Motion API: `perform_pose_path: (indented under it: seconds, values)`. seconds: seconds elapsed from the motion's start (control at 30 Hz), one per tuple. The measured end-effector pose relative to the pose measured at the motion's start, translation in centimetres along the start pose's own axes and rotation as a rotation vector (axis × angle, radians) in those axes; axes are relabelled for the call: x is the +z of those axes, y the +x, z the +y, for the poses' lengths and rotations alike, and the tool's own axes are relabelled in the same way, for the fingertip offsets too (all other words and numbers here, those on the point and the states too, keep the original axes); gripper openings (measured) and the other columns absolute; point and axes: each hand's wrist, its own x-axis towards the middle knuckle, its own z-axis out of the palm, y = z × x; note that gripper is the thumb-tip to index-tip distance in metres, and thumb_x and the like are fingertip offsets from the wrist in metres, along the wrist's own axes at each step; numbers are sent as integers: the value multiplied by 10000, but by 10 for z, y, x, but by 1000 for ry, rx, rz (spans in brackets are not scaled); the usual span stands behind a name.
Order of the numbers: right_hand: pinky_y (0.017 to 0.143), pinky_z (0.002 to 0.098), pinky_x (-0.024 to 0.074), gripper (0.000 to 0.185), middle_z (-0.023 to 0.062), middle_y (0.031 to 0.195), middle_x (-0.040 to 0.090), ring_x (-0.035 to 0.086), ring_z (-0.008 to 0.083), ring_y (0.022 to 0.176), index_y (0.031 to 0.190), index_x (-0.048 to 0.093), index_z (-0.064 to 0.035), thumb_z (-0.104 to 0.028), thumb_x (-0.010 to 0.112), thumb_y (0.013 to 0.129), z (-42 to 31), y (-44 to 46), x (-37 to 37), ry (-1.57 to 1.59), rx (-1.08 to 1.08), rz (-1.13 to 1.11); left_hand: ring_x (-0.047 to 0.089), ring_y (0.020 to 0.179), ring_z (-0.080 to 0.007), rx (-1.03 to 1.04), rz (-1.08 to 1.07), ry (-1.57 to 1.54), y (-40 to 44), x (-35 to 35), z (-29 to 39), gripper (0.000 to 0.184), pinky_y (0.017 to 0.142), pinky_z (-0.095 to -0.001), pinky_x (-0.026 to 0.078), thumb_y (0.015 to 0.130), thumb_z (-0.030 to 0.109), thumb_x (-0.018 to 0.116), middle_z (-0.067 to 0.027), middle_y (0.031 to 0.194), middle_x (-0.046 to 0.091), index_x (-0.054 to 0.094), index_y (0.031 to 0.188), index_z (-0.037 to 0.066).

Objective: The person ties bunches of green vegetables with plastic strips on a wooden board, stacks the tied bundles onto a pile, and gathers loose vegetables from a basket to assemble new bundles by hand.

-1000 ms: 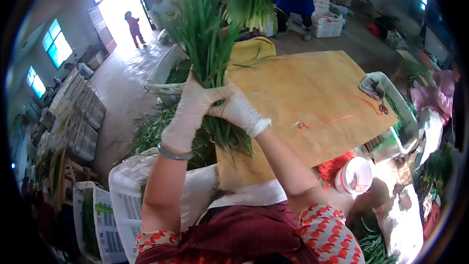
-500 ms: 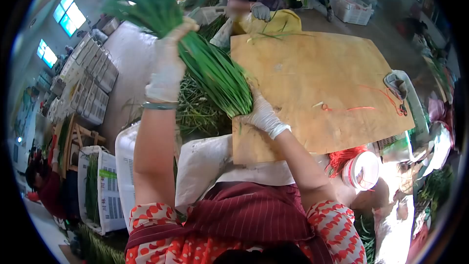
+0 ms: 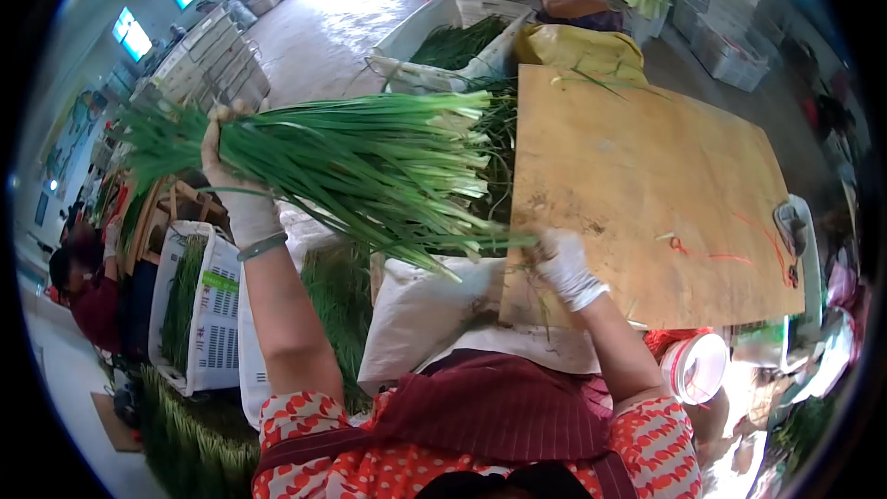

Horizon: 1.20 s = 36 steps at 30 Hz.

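A large bunch of green leafy stalks (image 3: 370, 152) lies sideways in the air, its pale cut ends pointing right. My gloved left hand (image 3: 231, 143) is wrapped round its leafy part at the left. Near the left edge of the wooden board (image 3: 647, 194), my gloved right hand (image 3: 559, 259) is closed on a few thin stalks that stretch from the bunch. Red ties (image 3: 707, 253) lie on the board, and scissors (image 3: 791, 275) rest at its right edge.
Behind the board are a yellow sack (image 3: 582, 51) and a white crate of greens (image 3: 453, 37). A co-worker's arm (image 3: 577, 5) shows near another bunch. A white bucket (image 3: 695, 368) stands at the lower right, and a crate (image 3: 199, 314) at the left.
The bunch has gone from upright to nearly level, with its cut ends to the right. My right hand has left the cut ends and moved right, pulling at thin stalks.
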Motion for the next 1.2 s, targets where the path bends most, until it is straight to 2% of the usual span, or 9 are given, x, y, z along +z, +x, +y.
perform_pose_path:
  seconds: [0.13,0.23,0.4,0.5,0.57,0.7,0.8,1.0,1.2]
  values:
    - [504,312,473,153,42,727,643,582,190,547,877,636,-77,-213,568,866,82,15,22,1073,721,440,553,971,-195,162,42,-16,-8,-28,32,135,1035,-497,320,885,187,474,-14,898,590,557,932,92]
    - [576,237,445,301,18,813,623,561,102,674,1069,605,-68,-307,535,901,95,56,12,751,735,319,556,961,-182,256,45,-1,-5,-59,56,152,1046,-487,307,878,200,478,0,914,601,577,924,94]
    - [933,286,396,424,76,1288,485,477,189,1141,1187,540,-107,-392,559,874,-53,161,35,1348,345,-379,557,991,-192,268,-8,-3,-16,-62,60,176,1070,-472,277,867,196,490,-8,923,625,588,955,79]
    - [821,267,464,377,82,1120,588,559,150,950,1119,580,-84,-345,614,849,-102,196,55,1355,483,-368,512,1108,-236,112,-189,-225,-17,-82,63,240,1074,-487,264,860,183,504,-64,1126,594,582,1065,85]
    - [631,312,519,357,78,990,630,559,148,759,1113,571,-47,-267,637,840,-101,214,74,1492,381,-349,491,1141,-262,39,-62,-112,-27,-78,75,265,1056,-497,293,858,185,510,-92,1199,549,566,1097,84]
    - [429,257,449,205,101,787,660,494,129,505,915,621,-42,-208,678,809,-121,223,64,1559,352,-105,485,1148,-290,-222,19,-14,-39,-104,97,336,965,-461,425,886,172,495,-145,1277,486,512,1199,51]
    - [402,194,346,182,55,721,653,423,53,478,884,646,-28,-205,637,844,-135,223,54,1448,292,-65,518,1118,-278,-280,93,54,-57,-123,98,349,942,-425,460,908,140,462,-155,1255,504,481,1239,33]
    - [509,199,402,235,50,714,654,530,86,549,864,653,-18,-227,549,896,-127,219,76,1234,234,-141,478,1143,-332,-111,40,-161,-81,-114,88,542,968,-504,397,820,127,475,-210,1274,462,359,1338,20]
    - [686,265,469,250,54,876,636,571,133,803,1023,567,-21,-217,577,867,-124,203,92,1774,267,-139,391,1231,-320,57,25,-232,-87,-133,85,514,1037,-534,271,820,245,509,-122,1341,434,445,1306,92]
